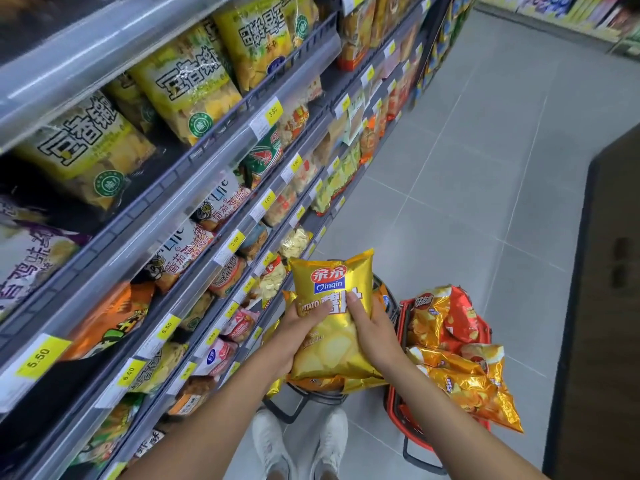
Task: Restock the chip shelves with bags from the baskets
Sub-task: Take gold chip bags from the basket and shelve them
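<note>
**Q:** How is the gold chip bag held, and why?

**A:** It is held upright with the label facing up. The left hand is closed on its left side, with the fingers laid across the front. The right hand is closed on its right side. The two-sided grip is judged to keep the air-filled pack uncrushed and square for placing.

**Q:** Where is the bag located?

**A:** It is held above the grey basket, clear of the shelves at the left. Further bags are seen beneath it. The red basket, just to the right, is heaped with orange bags, some of which hang over its rim. Both baskets are set on the floor beside the shelving, presumably so that reach is kept short.

**Q:** What cannot be established?

**A:** The back of the held bag is hidden. The grey basket is largely covered by the bag and forearms, so its contents cannot be counted. The intended shelf slot cannot be identified. The far price labels are too small and blurred to be read.
</note>
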